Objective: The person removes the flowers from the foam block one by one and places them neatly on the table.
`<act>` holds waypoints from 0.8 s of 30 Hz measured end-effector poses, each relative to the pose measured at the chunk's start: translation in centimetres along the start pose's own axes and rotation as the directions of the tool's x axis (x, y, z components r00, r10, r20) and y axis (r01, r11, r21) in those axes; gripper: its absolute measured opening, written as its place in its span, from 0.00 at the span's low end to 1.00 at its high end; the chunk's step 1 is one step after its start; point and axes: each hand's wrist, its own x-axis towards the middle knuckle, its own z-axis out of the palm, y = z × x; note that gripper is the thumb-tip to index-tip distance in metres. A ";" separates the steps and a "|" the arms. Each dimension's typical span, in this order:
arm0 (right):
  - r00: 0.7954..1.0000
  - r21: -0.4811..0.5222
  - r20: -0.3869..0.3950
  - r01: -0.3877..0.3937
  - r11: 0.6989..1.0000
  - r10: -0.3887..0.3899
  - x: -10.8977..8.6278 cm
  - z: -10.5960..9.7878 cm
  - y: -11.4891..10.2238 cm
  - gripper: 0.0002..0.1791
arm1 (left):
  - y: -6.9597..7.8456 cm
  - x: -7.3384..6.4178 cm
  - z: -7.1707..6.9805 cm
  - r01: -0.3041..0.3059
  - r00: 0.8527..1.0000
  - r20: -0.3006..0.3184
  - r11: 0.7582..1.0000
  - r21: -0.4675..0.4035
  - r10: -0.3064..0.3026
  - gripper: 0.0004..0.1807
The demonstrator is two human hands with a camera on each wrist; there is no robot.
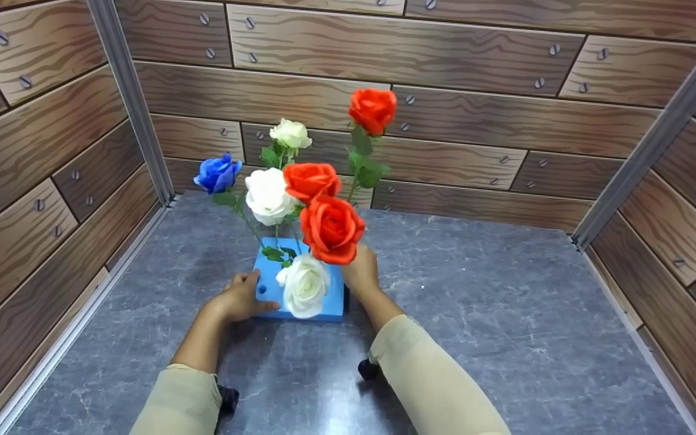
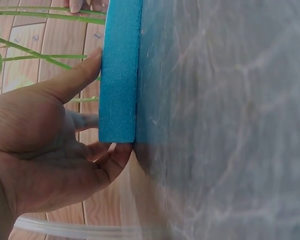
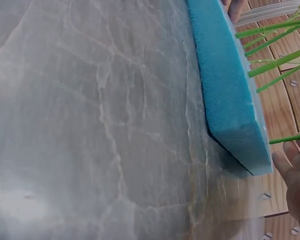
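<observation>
A blue foam block (image 1: 335,305) lies flat on the table, with several artificial roses standing in it on green stems. My left hand (image 1: 240,299) grips its near left corner, thumb over the top and fingers round the side, as the left wrist view shows. By the block's right side, my right hand (image 1: 362,275) is partly hidden behind a red rose (image 1: 331,229). In the right wrist view its fingers pinch a green rose stem (image 3: 286,139), whose tip is close over the block's top; I cannot tell which bloom it bears. A hole shows near my left thumb.
A blue rose (image 1: 217,174) leans out to the left, and a tall red rose (image 1: 372,112) rises at the back right. White roses (image 1: 269,196) stand between them. Wood-patterned walls (image 1: 469,115) enclose the grey marbled table (image 1: 475,290) on three sides.
</observation>
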 end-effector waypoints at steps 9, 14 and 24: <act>1.000 0.065 -0.005 -0.008 0.998 0.008 0.2 -1.4 -0.1 0.08 | -0.1 0.0 -0.1 -0.007 1.000 0.024 1.000 0.006 0.007 0.60; 0.997 0.144 0.040 -0.066 0.987 0.061 0.1 -2.5 0.0 0.06 | -0.1 0.0 -0.1 -0.009 1.000 0.027 1.000 0.009 0.009 0.61; 0.998 0.204 0.061 -0.014 0.979 0.001 -0.6 -4.2 0.8 0.11 | 0.0 -0.1 0.1 0.007 0.999 0.040 1.000 0.006 -0.007 0.63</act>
